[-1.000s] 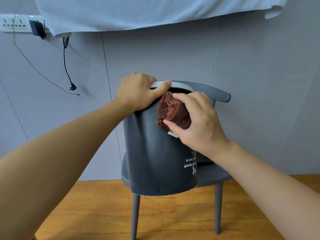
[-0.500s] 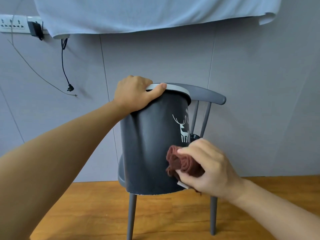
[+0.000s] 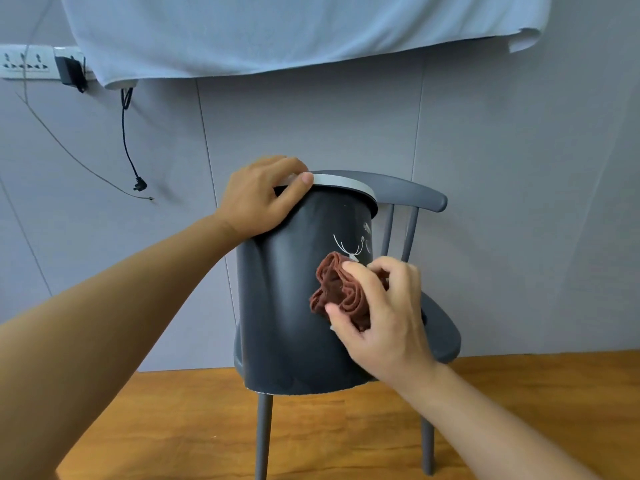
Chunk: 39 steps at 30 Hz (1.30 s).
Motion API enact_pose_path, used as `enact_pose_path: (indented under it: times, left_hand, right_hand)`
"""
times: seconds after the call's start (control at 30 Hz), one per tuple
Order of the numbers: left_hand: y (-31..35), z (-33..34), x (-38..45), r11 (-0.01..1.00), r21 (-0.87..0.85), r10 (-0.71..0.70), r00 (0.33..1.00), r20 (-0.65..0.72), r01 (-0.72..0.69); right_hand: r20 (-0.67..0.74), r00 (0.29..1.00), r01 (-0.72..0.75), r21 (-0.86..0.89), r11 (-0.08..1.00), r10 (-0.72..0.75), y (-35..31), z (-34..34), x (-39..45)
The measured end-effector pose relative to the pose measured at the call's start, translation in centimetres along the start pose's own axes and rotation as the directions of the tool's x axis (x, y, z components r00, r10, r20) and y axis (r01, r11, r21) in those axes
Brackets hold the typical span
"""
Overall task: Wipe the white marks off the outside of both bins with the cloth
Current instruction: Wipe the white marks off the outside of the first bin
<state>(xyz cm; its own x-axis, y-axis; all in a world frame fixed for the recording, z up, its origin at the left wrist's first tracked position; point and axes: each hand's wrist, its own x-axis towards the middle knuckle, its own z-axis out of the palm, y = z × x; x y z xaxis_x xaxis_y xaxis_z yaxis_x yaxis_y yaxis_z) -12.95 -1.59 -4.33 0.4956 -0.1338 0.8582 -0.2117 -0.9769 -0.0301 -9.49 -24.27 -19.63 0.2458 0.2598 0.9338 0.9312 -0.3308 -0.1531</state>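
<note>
A dark grey bin (image 3: 280, 306) with a pale rim stands tilted on the seat of a grey chair (image 3: 446, 337). My left hand (image 3: 263, 195) grips the bin's rim at the top left, thumb over the pale edge. My right hand (image 3: 384, 313) holds a bunched brown cloth (image 3: 336, 289) against the bin's right side, just below a white antler drawing (image 3: 349, 244). Small white smudges (image 3: 366, 228) show near the rim on the right. Only one bin is in view.
The chair stands on a wooden floor (image 3: 346, 434) against a grey wall. A pale blue sheet (image 3: 277, 32) hangs above. A power strip (image 3: 24, 62) with a black plug and a dangling cable (image 3: 130, 147) is at the upper left.
My right hand swept the cloth from near the rim down to the bin's lower edge, then back up to mid-height. The left hand stayed on the rim.
</note>
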Motion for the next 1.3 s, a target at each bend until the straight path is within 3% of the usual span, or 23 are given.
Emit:
enact_pose_path:
  times: [0.13, 0.23, 0.37, 0.5, 0.57, 0.63, 0.77, 0.83, 1.0, 1.13, 1.23, 1.3]
  left_hand:
    - [0.1, -1.0, 1.0, 0.999, 0.002, -0.033, 0.988, 0.154, 0.033]
    - [0.8, -1.1, 2.7, 0.988, 0.124, -0.124, 0.966, 0.227, 0.097]
    - [2.1, 0.5, 3.4, 0.957, 0.248, -0.204, 0.957, 0.208, 0.15]
    - [2.5, 1.0, 2.7, 0.959, 0.231, -0.186, 0.979, 0.083, 0.163]
    - [2.6, 1.0, 2.4, 0.967, 0.201, -0.169, 0.984, 0.049, 0.156]
    - [2.7, 1.0, 2.1, 0.978, 0.155, -0.141, 0.99, 0.02, 0.136]
    - [2.7, 0.9, 1.6, 0.98, 0.13, -0.151, 0.989, -0.013, 0.151]
    - [2.6, 0.9, 1.5, 0.981, 0.129, -0.143, 0.99, -0.015, 0.144]
    - [2.0, 0.6, 1.2, 0.979, 0.119, -0.165, 0.986, -0.009, 0.165]
    - [1.9, 0.5, 0.9, 0.983, 0.102, -0.148, 0.989, -0.027, 0.15]
    - [2.0, 0.4, 0.8, 0.984, 0.102, -0.142, 0.989, -0.032, 0.144]
    - [2.0, 0.3, 0.7, 0.984, 0.105, -0.144, 0.989, -0.025, 0.146]
  right_hand:
    - [0.147, 0.987, 0.064, 0.005, 0.998, -0.064, 0.0, -0.3, -0.5]
    - [0.164, 0.983, 0.08, 0.025, 0.996, -0.083, -0.1, -0.6, -0.3]
    - [0.191, 0.978, 0.063, 0.132, 0.989, -0.088, -0.3, -1.7, 0.8]
    - [0.274, 0.958, -0.163, 0.282, 0.946, 0.083, -1.2, -2.4, 1.1]
    - [0.194, 0.975, -0.16, 0.299, 0.941, 0.104, -1.1, -2.7, 1.8]
    - [0.025, 0.99, -0.137, 0.291, 0.947, 0.136, -0.4, -2.9, 2.9]
    - [-0.207, 0.946, -0.206, 0.211, 0.956, 0.25, 1.3, -2.2, 4.9]
    - [-0.189, 0.951, -0.215, 0.164, 0.963, 0.244, 1.5, -1.4, 5.1]
    - [0.074, 0.964, -0.263, 0.144, 0.954, 0.255, 0.7, -0.2, 4.1]
    - [-0.008, 0.966, -0.25, 0.197, 0.948, 0.257, 0.2, -0.3, 4.8]
    - [-0.036, 0.92, -0.368, 0.267, 0.891, 0.391, 0.0, -0.5, 5.9]
    - [-0.054, 0.942, -0.316, 0.187, 0.93, 0.331, -0.1, -0.6, 6.4]
